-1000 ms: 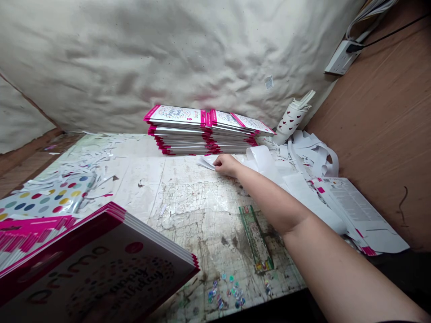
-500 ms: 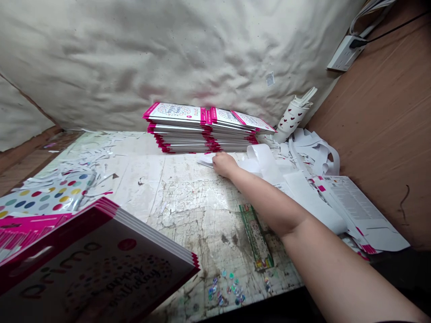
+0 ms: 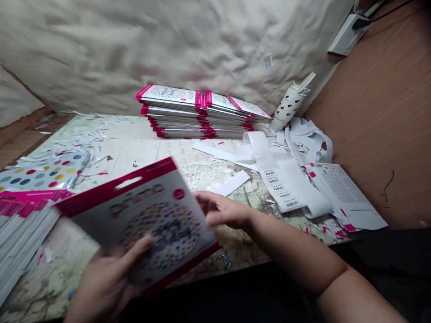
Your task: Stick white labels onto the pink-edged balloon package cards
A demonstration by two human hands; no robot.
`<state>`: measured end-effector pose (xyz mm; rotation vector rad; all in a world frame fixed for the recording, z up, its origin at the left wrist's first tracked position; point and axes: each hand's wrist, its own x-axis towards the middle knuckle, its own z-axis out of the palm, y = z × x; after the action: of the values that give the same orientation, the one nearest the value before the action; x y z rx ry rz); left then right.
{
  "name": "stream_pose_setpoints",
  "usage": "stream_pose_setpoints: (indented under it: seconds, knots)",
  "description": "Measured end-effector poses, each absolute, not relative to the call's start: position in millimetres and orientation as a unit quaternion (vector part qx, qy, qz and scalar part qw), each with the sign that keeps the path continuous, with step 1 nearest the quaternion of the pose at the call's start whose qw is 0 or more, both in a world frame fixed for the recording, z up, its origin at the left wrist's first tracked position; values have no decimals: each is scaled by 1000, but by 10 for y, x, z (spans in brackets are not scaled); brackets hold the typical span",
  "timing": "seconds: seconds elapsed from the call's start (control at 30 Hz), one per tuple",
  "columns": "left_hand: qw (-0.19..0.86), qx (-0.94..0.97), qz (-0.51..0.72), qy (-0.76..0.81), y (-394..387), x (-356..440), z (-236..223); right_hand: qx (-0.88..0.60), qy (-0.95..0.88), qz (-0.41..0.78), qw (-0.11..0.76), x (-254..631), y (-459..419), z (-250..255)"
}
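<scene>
Here, one pink-edged birthday packet (image 3: 177,242), nearer you than the stack (image 3: 202,114), pinched in your left hand (image 3: 109,276), thumb uppermost. Your right hand (image 3: 220,208), fingers curled by the packet's edge; whether pinching, cannot tell

Pink-edged white packet (image 3: 160,220) with multicoloured dots, white tumbler (image 3: 288,107), dark-red hearts

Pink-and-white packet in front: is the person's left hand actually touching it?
Touching. The head view shows it: the left hand holds the pink-and-white packet, its thumb lying over the printed front.
</scene>
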<state>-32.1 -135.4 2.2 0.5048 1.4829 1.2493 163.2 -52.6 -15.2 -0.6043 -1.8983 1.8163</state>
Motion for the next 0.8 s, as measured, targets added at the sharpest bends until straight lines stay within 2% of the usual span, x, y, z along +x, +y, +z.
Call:
stream_pose_setpoints:
  seconds: [0.07,0.13,0.23,0.3,0.4,0.47,0.6,0.7,0.8]
  knots:
    - [577,257,505,588,-1245,-142,-88,-256,-561,730,295,1803,-526,-160]
    - [547,346,491,583,-1227,-41,-184,-316,-478,736,360,2020,-526,-193]
    - [309,561,443,627,-1389,-65,-275,-371,-405,716,431,2490,-469,-209]
    - [139,689,381,601,-1512,-134,-312,-421,-377,695,445,2809,-395,-191]
    - [21,754,290,589,-1481,-209,-394,-466,-366,694,410,3045,-284,-167]
    - [8,738,201,644,-1308,-240,-481,-461,-363,709,391,2992,-239,-167]
    - [86,766,6,637,-983,-326,-620,-421,-365,746,364,2632,-216,-167]
    - [96,807,-30,582,-984,-416,-616,-392,-377,778,316,2363,-226,-180]
    - [39,788,-4,615,-1118,-496,-569,-388,-379,792,280,2135,-227,-258]
